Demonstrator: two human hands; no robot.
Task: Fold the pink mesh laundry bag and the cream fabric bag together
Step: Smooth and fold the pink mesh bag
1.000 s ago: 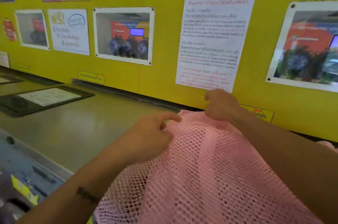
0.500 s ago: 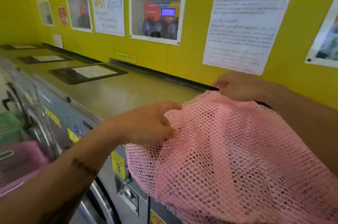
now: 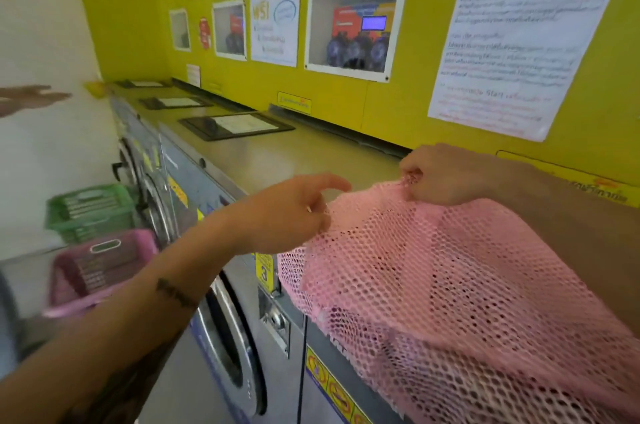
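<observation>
A pink mesh laundry bag point(image 3: 450, 285) lies draped over the near right end of the counter point(image 3: 294, 160) formed by the washing machines' point(image 3: 221, 337) tops, its lower part hanging past the front edge. The right hand point(image 3: 446, 174) pinches the bag's far edge; the left hand point(image 3: 287, 212) grips the mesh at its left edge, index finger extended. What the bag contains cannot be told. To the left, a green basket point(image 3: 90, 209) and a pink basket point(image 3: 100, 268) stand blurred, contents unreadable.
</observation>
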